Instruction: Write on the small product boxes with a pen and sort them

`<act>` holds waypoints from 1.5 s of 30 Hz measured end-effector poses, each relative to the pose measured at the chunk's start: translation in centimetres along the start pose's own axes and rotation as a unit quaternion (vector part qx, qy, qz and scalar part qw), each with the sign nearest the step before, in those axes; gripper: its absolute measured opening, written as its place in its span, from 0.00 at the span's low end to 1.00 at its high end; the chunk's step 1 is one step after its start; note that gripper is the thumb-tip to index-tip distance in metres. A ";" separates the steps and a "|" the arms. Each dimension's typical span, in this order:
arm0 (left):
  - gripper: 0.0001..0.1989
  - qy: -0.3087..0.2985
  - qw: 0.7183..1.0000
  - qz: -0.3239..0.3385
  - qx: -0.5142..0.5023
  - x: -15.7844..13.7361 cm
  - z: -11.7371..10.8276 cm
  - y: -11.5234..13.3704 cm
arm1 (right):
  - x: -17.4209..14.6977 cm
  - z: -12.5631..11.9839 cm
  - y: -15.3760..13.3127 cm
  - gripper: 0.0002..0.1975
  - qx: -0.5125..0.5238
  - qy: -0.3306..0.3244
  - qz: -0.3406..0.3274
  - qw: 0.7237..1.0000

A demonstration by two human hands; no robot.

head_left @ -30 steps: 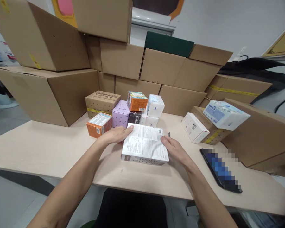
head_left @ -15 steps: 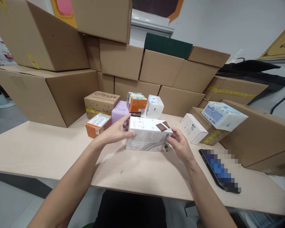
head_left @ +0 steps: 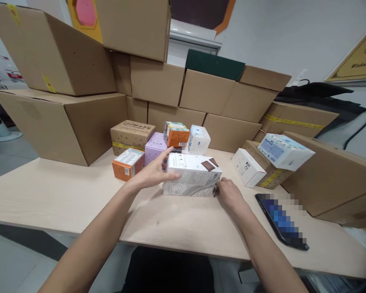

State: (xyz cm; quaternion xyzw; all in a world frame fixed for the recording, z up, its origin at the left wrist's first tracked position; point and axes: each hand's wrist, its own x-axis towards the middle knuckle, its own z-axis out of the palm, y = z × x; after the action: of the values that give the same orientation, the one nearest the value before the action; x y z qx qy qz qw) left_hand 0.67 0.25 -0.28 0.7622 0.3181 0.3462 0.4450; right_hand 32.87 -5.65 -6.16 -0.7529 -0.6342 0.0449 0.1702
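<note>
A white carton (head_left: 190, 179) with printed text and brown squares on its top stands on the table in front of me. My left hand (head_left: 154, 173) grips its left end, thumb on the front face and fingers behind. My right hand (head_left: 230, 193) is low at the right end, with its fingers curled. A small dark, shiny thing (head_left: 215, 190) shows at the carton's lower right corner, against those fingertips; its kind I cannot make out. Behind the carton are an orange box (head_left: 177, 135), a purple box (head_left: 155, 148) and a white tissue pack (head_left: 199, 139).
Another orange box (head_left: 128, 164) and a brown printed carton (head_left: 132, 135) stand at left. To the right are a white box (head_left: 248, 167), a blue-and-white tissue pack (head_left: 285, 150) on a carton, and a black tablet-like device (head_left: 282, 221). Large cardboard boxes (head_left: 158, 81) wall the back.
My right hand has moved down from the carton's upper right corner to its lower right corner, and its fingers have curled in. My left hand keeps its grip.
</note>
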 end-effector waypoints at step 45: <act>0.21 -0.012 0.986 0.025 0.162 -1.1 1.6 2.9 | 1.1 -6.6 -11.3 0.10 0.360 0.162 -0.145 0.907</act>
State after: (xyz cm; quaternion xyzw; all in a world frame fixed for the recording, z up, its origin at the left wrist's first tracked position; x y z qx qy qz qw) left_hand 1.88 -2.55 1.43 0.8359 0.3454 0.2917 0.3112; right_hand 24.38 -4.32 3.71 -0.5374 -0.6409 0.1223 0.5343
